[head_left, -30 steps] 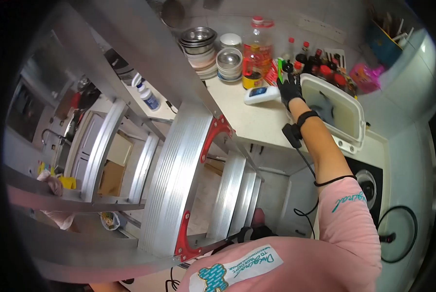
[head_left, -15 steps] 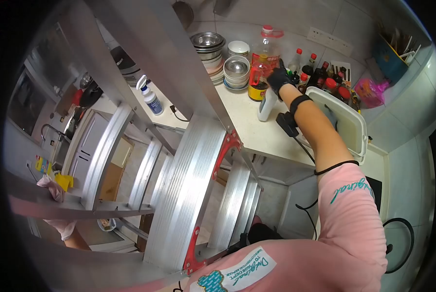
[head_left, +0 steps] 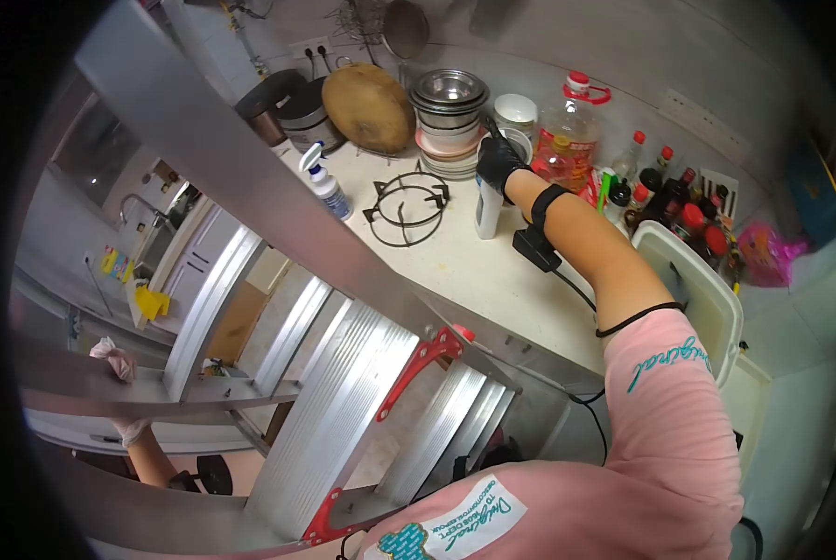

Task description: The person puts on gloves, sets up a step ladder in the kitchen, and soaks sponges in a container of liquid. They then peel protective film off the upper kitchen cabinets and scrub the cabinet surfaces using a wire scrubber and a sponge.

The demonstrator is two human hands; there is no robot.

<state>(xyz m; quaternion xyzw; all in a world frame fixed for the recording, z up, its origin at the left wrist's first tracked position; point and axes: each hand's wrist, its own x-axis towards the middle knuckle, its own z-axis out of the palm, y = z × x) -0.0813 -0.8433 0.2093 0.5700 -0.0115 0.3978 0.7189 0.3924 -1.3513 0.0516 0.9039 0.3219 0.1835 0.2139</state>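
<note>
My right hand [head_left: 500,162], in a black glove, is wrapped round a white bottle [head_left: 488,211] held upright over the counter, in front of the stacked bowls [head_left: 450,98]. Part of the bottle is hidden by the hand. At the lower left, my left hand [head_left: 115,360], in a pale pinkish glove, is closed round the metal ladder's rail [head_left: 72,387]; the rail hides its middle. A white spray bottle [head_left: 329,194] and a black ring-shaped pot stand [head_left: 408,210] are on the counter to the left of my right hand.
The aluminium ladder [head_left: 343,373] fills the left and centre. Behind the counter [head_left: 492,289] stand a round wooden board [head_left: 369,109], an oil jug [head_left: 570,131] and several sauce bottles [head_left: 688,210]. A white tub [head_left: 730,327] is at the right. A cable hangs from my right wrist.
The view has swung left, bringing the pot stand and wooden board into sight. My right hand has moved left with the white bottle, away from the oil jug. My left hand stays on the rail.
</note>
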